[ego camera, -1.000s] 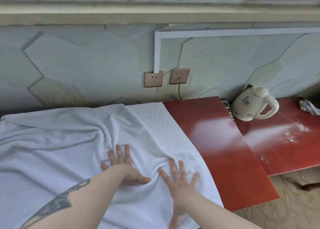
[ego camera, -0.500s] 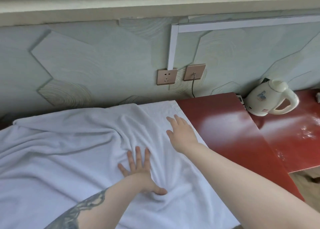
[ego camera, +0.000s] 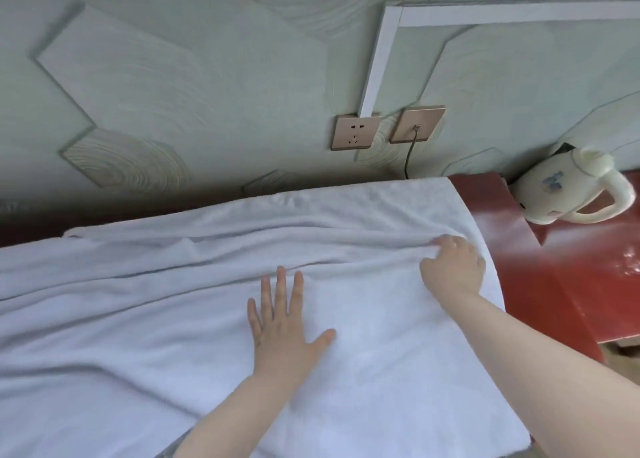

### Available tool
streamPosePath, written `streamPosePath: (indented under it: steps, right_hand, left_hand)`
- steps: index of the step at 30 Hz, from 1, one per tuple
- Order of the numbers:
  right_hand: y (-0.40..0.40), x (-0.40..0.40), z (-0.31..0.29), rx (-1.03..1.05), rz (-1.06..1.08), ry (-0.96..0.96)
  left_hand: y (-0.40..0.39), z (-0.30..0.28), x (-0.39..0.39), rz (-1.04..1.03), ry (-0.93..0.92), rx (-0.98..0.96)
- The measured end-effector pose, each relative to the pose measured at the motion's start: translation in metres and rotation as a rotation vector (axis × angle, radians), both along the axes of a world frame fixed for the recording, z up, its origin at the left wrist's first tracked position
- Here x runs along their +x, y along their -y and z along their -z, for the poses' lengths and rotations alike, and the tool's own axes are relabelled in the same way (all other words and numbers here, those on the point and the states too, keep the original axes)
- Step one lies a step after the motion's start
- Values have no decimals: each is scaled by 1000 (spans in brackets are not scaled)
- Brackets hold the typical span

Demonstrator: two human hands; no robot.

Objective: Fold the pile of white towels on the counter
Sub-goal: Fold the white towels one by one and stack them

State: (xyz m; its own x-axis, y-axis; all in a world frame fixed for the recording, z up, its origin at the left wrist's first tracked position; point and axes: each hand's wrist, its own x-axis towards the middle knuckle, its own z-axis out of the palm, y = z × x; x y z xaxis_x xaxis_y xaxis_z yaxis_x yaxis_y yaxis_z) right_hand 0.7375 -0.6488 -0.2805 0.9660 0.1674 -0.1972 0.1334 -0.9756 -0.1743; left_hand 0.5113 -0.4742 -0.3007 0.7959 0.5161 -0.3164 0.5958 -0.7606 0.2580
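The left hand [ego camera: 282,329] lies flat on the towel [ego camera: 145,319], fingers straight and spread, thumb out to the side, palm pressing down. That looks like an anchor: pin the middle so the cloth cannot slide while the other hand works the far part. The right hand [ego camera: 452,270] reaches further out toward the wall side, near the towel's right edge, and its fingers are curled down into a ridge of cloth, bunching it. I judge that a grasp on the fold, ready to pull the wrinkle flat or draw the edge, though the fingertips are buried in the fabric and hard to read.

The towel is big, white and spread wide over the red counter [ego camera: 571,277], covering nearly all of it on the left and stopping at a clean hemmed edge on the right, where bare red shows. Long soft creases run across it from left to right, the deepest one leading straight to the right hand. Near the left palm the cloth looks smooth. No fold is made yet, by my reading.

A pale kettle [ego camera: 568,194] stands on the counter at the wall, just beyond the towel's far right corner, apart from it.
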Motion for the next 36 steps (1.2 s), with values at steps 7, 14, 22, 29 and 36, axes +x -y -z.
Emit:
streamPosePath:
  steps: [7, 14, 22, 29, 36]
  right_hand:
    - [-87, 24, 19, -79, -483, -286]
    - [-42, 78, 29, -184, -462, -317]
    - [-14, -57, 12, 253, -507, 20]
    - [108, -80, 39, -39, -727, -63]
    - [154, -77, 18, 89, -505, 99]
  left_hand:
    - [19, 16, 13, 82, 11, 104]
    - [43, 27, 28, 109, 100, 177]
    - [59, 35, 66, -75, 5, 207]
    - [74, 16, 44, -71, 81, 68]
    - [163, 5, -30, -65, 196, 95]
